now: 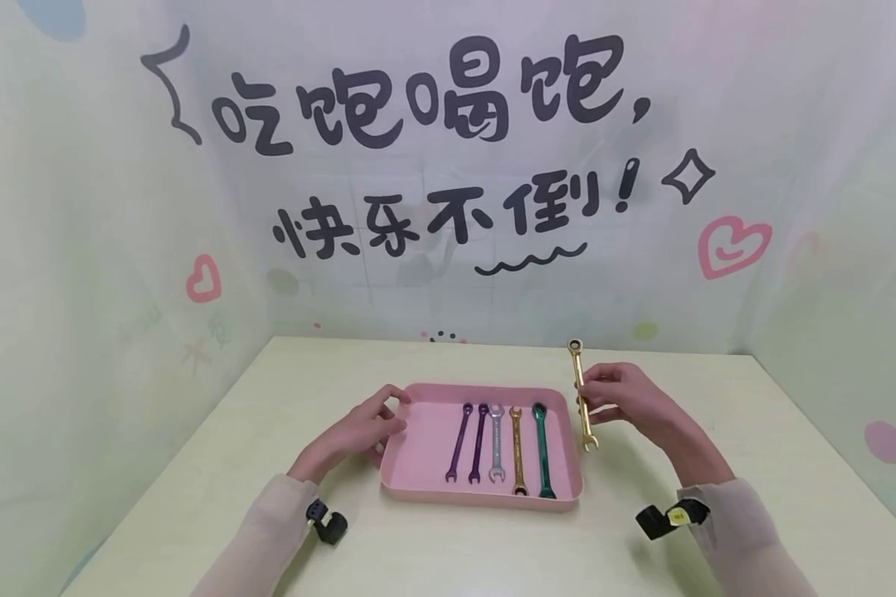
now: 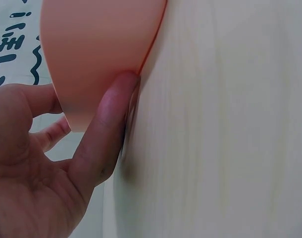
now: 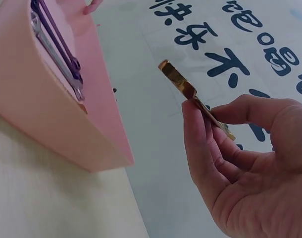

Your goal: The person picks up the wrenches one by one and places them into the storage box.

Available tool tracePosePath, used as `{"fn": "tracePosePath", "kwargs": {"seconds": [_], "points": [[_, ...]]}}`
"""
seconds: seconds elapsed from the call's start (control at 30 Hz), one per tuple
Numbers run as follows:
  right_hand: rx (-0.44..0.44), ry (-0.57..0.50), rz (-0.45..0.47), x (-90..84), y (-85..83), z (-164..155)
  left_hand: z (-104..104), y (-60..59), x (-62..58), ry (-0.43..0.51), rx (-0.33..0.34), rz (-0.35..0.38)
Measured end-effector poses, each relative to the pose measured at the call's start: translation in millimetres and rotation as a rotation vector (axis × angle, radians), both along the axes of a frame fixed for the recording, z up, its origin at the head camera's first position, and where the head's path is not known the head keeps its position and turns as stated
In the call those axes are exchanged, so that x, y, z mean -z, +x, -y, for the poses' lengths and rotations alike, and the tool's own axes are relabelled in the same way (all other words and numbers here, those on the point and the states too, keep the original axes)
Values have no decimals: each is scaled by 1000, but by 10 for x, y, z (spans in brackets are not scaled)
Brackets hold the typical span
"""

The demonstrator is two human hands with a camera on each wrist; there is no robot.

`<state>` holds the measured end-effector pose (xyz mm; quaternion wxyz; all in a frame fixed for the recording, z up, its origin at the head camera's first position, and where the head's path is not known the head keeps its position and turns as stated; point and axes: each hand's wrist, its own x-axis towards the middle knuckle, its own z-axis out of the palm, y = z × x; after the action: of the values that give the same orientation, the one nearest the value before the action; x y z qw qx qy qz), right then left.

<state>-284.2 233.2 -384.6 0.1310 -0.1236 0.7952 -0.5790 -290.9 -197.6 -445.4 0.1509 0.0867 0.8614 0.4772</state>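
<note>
A gold combination wrench [image 1: 585, 421] is pinched between thumb and fingers of my right hand [image 1: 630, 398], held raised just right of a pink tray [image 1: 421, 452]. Its ring end points up and its open end down in the head view. My left hand [image 1: 362, 427] grips the tray's left side, the thumb against the outer wall in the left wrist view. Inside the tray, in a row toward the right, lie two purple wrenches [image 1: 459, 444], a silver wrench [image 1: 497, 448], another gold wrench [image 1: 518, 448] and a green wrench [image 1: 542, 452].
The tray stands on a pale wooden table [image 1: 463, 551]. Behind it hangs a white backdrop [image 1: 433, 303] with dark lettering and pink hearts, and more such sheeting closes both sides. Each wrist carries a small black camera [image 1: 332, 526].
</note>
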Motion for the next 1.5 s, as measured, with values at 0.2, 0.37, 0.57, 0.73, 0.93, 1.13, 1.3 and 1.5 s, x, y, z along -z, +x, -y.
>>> {"fn": "tracePosePath", "kwargs": {"seconds": [0.2,0.37,0.57,0.73,0.93,1.13,1.3,1.5], "points": [[6,-29,-1,-53,-30,149,-14,-5,0,0,7,-1],[19,-46,17,-101,-60,347,-17,-17,0,6,-11,4],[16,-81,16,-132,-105,564,-15,-18,-4,5,-1,10],[37,-120,13,-170,-130,725,-22,-21,-17,7,0,7],[52,-191,27,-195,-135,921,-18,-23,-15,11,-5,8],[66,-182,37,-169,-131,1110,-17,-19,11,13,-10,4],[46,-184,54,-132,-133,1258,-9,-17,19,12,-9,3],[51,-206,78,-66,-143,1413,-11,-26,19,15,-6,4]]}}
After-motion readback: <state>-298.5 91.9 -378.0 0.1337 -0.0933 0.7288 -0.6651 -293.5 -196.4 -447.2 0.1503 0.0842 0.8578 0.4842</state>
